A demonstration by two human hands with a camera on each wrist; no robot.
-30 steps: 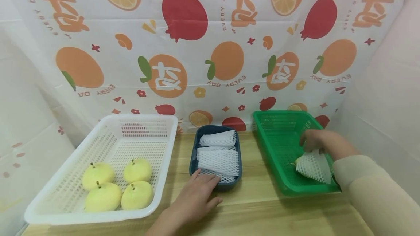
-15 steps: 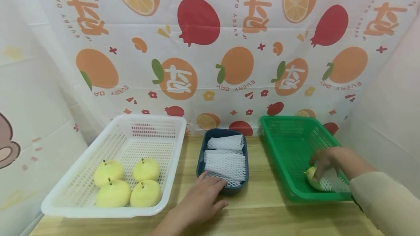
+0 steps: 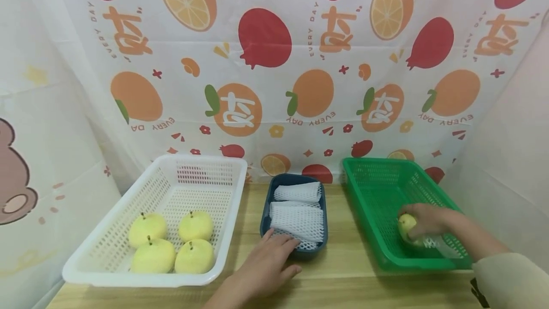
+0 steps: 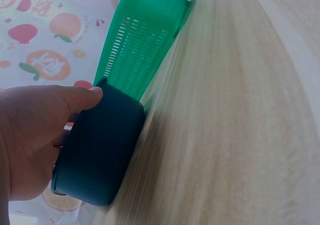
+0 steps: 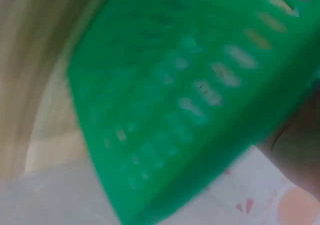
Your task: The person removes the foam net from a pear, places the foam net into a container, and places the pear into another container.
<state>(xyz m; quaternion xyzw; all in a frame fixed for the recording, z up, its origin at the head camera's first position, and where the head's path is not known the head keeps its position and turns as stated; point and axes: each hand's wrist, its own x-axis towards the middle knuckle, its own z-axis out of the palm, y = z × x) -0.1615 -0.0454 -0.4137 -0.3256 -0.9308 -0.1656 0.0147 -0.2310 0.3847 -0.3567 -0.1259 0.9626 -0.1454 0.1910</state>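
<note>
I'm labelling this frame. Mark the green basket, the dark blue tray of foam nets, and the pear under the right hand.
green basket (image 3: pixel 377 166): head view, on its far rim.
dark blue tray (image 3: pixel 266 206): head view, on its left wall.
pear (image 3: pixel 405 223): head view, on the bare yellow skin left of the fingers.

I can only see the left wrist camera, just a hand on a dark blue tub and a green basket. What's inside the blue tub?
Observer: White foam nets, stacked in the blue tub; the left hand rests on its near end.
Child: Is there fruit anywhere?
Observer: Yes, four yellow pears lie in a white basket to the left of the tub.
Child: What's the other hand doing?
Observer: The right hand is inside the green basket, on a pear with a foam net round part of it.
</note>
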